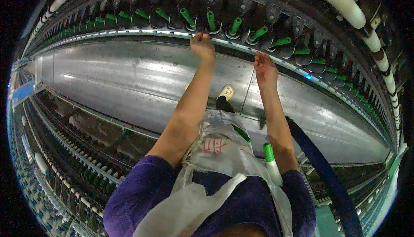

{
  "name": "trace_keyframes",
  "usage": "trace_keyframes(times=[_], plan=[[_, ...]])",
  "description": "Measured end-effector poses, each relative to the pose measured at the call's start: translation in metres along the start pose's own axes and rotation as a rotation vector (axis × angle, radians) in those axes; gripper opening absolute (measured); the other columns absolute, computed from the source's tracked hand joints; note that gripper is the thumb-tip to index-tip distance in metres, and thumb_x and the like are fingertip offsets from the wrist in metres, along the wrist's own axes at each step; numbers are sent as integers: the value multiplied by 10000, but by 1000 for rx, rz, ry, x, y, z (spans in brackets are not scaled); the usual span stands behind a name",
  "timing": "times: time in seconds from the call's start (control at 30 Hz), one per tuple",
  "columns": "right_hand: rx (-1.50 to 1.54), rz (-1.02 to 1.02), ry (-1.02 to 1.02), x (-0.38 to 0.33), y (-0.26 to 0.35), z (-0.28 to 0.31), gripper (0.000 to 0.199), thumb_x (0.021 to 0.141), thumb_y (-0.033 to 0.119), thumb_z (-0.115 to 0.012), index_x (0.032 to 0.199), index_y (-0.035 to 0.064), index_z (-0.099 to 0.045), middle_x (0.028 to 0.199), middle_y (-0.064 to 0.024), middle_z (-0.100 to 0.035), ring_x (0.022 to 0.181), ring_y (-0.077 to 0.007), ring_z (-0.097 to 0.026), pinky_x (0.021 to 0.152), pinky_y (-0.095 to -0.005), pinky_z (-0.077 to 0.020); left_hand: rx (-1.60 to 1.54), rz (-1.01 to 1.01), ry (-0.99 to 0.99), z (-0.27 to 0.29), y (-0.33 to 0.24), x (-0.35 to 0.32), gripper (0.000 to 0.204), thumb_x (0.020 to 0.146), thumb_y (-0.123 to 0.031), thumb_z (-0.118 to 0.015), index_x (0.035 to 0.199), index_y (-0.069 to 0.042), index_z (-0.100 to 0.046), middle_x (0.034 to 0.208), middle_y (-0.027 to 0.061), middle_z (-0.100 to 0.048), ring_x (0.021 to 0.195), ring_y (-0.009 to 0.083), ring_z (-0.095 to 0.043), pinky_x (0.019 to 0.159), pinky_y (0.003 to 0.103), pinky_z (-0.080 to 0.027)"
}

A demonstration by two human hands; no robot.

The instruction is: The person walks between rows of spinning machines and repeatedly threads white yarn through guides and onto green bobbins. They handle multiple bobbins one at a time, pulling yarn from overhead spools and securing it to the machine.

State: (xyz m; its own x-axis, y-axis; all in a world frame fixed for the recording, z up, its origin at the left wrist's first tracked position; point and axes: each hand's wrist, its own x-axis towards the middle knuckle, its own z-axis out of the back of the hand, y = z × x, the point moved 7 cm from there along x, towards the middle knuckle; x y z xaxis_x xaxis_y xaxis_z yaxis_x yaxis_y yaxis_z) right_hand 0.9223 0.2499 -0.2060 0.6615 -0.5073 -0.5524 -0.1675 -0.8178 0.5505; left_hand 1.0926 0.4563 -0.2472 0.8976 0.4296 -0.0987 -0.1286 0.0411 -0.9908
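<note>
My left hand [202,47] is raised to the silver rail of a spinning frame, just below a green bobbin tube [211,21]. Its fingers are curled together, and whatever they may pinch is too small to make out. Further right, my right hand [265,71] is held just short of the rail, near another green tube [259,33]. Its fingers bend inward in a loose pinch; no thread can be made out in them. Between the hands another green tube [235,25] stands upright on its spindle. These tubes look bare of yarn.
Green tubes line the curved rail [164,33] both ways, and a small blue light [308,76] glows on it. White rollers [340,2] run overhead. A pale apron [224,144] holds a green-topped bobbin [269,153]. Another machine row [82,150] stands behind, left.
</note>
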Motion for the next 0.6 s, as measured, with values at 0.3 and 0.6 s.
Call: trace_keyframes(times=[0.3,0.6], plan=[[-1069,733,588,-96,60,-151,152,871,87,-543,942,-23,-621,777,-63,-601,631,-103,-551,566,-207,-444,-793,642,638,-46,-103,-22,173,753,-161,-678,886,-64,-625,772,2,-606,594,109,-515,516,239,-386],[-1278,860,359,-154,102,-161,157,880,53,-506,951,-21,-624,777,-78,-615,622,-96,-564,566,-199,-447,-396,742,429,-6,-35,-31,151,801,-286,-656,781,-147,-601,620,1,-544,412,118,-382,385,248,-277]])
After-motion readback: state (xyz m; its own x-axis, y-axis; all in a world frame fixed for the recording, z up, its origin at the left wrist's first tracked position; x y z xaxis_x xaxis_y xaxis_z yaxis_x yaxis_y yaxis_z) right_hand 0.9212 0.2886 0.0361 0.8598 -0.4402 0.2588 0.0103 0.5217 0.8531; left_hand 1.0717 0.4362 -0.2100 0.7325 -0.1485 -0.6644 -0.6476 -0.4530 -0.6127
